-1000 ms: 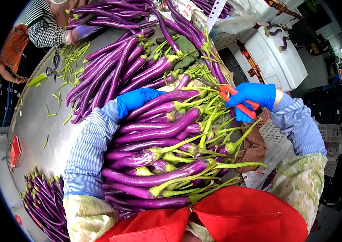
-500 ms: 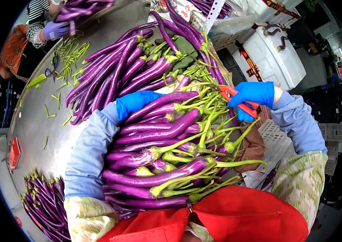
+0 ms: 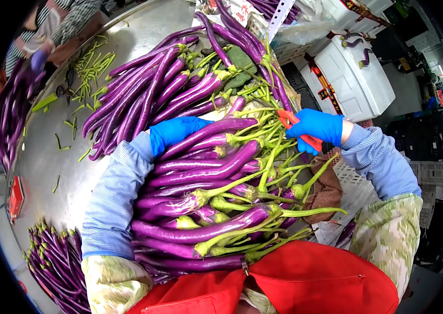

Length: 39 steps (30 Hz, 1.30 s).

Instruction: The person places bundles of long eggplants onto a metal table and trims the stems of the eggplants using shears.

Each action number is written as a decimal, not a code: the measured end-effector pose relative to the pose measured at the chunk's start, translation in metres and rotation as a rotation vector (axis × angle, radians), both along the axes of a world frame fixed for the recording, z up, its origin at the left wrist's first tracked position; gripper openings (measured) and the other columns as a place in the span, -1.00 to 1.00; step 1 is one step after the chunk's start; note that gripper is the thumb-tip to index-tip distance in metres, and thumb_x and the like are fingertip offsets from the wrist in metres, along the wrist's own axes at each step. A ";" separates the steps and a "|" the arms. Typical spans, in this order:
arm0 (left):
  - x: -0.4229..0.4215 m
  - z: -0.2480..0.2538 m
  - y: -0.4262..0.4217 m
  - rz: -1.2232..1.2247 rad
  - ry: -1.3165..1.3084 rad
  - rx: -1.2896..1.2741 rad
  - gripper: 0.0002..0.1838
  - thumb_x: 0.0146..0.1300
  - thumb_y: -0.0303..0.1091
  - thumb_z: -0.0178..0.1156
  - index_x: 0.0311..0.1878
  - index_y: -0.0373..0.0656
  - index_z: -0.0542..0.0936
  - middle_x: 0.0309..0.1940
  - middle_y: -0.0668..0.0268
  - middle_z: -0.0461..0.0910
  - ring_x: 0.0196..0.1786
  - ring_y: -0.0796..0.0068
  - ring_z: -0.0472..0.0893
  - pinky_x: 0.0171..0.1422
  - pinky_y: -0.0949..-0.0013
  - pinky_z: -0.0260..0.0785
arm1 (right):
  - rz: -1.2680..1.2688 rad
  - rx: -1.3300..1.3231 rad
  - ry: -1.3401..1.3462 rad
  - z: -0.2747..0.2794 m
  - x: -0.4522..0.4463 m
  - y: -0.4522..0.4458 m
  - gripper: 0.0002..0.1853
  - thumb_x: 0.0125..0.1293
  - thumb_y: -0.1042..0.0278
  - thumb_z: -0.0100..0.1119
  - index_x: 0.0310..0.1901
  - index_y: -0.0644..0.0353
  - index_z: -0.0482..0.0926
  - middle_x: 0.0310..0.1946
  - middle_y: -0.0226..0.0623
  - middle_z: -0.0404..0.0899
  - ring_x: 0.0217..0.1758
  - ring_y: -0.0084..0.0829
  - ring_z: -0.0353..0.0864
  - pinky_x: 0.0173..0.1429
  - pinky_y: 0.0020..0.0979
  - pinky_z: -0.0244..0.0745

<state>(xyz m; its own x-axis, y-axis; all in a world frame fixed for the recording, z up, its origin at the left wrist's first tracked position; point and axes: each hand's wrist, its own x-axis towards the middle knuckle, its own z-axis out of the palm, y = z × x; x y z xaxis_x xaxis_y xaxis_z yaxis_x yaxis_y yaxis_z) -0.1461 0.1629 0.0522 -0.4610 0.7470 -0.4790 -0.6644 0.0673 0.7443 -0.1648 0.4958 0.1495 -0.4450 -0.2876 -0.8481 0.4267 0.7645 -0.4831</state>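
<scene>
Because the near eggplants (image 3: 200,170) are lying crosswise on the bench (image 3: 43,157) in front of the person, their green stalks (image 3: 271,162) are pointing to the right, presumably laid so that the stalk ends are facing the right hand (image 3: 314,127). That hand, blue-gloved, is curling round a red-handled tool (image 3: 287,118); the working end is getting lost among the stalks, so can't tell whether it is biting on anything.

The left hand (image 3: 177,133), also blue-gloved, is lying over the far edge of the same heap, against the farthest eggplant (image 3: 232,124), probably steadying the purple bodies well apart from the tool. Its fingertips are hiding, so can't tell if it is gripping or just pressing.

Farther along the bench a second heap (image 3: 148,89) is lying at a slant, stalk ends pointing up and right. Short green clippings (image 3: 91,70) are lying loose at upper left, perhaps dropped aside from the heaps. Lower left, a tight bunch (image 3: 57,261) is sitting near the left sleeve (image 3: 109,204). Upper left, a co-worker's hand (image 3: 38,60) is holding a bundle of eggplants (image 3: 9,115), hanging by the bench edge; grip blurred.
</scene>
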 end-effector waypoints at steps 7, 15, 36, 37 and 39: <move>-0.007 -0.006 -0.007 0.105 0.186 -0.248 -0.67 0.30 -0.37 0.15 0.09 -0.27 0.54 -0.08 0.27 0.63 -0.12 0.58 0.60 0.08 0.50 0.45 | -0.111 -0.056 0.092 -0.007 0.021 0.017 -0.72 0.27 0.22 0.14 -0.16 0.29 0.49 -0.64 -0.34 0.53 -0.69 -0.53 0.51 -0.66 -0.49 0.40; -0.008 -0.018 -0.006 0.319 0.502 -0.582 -0.68 0.26 -0.26 0.23 -0.02 -0.28 0.61 -0.19 0.28 0.66 -0.16 0.57 0.58 0.04 0.47 0.42 | -0.199 -0.124 0.026 0.022 0.037 0.036 -0.75 0.24 0.25 0.13 -0.21 0.27 0.46 -0.57 -0.25 0.57 -0.59 -0.46 0.55 -0.55 -0.44 0.45; -0.001 -0.006 -0.002 0.292 0.401 -0.443 -0.68 0.23 -0.21 0.26 -0.06 -0.23 0.63 -0.22 0.28 0.66 -0.17 0.55 0.57 0.04 0.47 0.39 | 0.124 -0.029 0.155 0.002 0.031 -0.002 -0.73 0.22 0.17 0.10 -0.27 0.24 0.45 -0.58 -0.34 0.53 -0.58 -0.51 0.52 -0.49 -0.47 0.42; -0.001 -0.005 -0.002 0.289 0.405 -0.451 -0.68 0.23 -0.21 0.26 -0.06 -0.23 0.63 -0.22 0.28 0.66 -0.17 0.55 0.57 0.04 0.46 0.39 | 0.129 -0.031 0.153 0.001 0.031 -0.002 -0.74 0.23 0.17 0.10 -0.26 0.24 0.45 -0.58 -0.34 0.53 -0.58 -0.51 0.52 -0.48 -0.47 0.43; -0.002 -0.005 -0.002 0.287 0.415 -0.456 -0.68 0.23 -0.21 0.26 -0.06 -0.23 0.63 -0.22 0.28 0.66 -0.17 0.55 0.57 0.04 0.46 0.39 | 0.139 -0.035 0.151 0.000 0.030 -0.002 -0.74 0.23 0.18 0.09 -0.25 0.23 0.45 -0.58 -0.34 0.52 -0.58 -0.51 0.52 -0.48 -0.47 0.43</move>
<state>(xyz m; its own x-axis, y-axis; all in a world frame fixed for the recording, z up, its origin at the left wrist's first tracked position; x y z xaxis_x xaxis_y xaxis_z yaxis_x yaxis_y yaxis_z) -0.1476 0.1613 0.0473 -0.8245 0.3326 -0.4578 -0.3683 0.2987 0.8804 -0.1345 0.4942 0.1495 -0.5199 -0.3835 -0.7633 0.2392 0.7924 -0.5611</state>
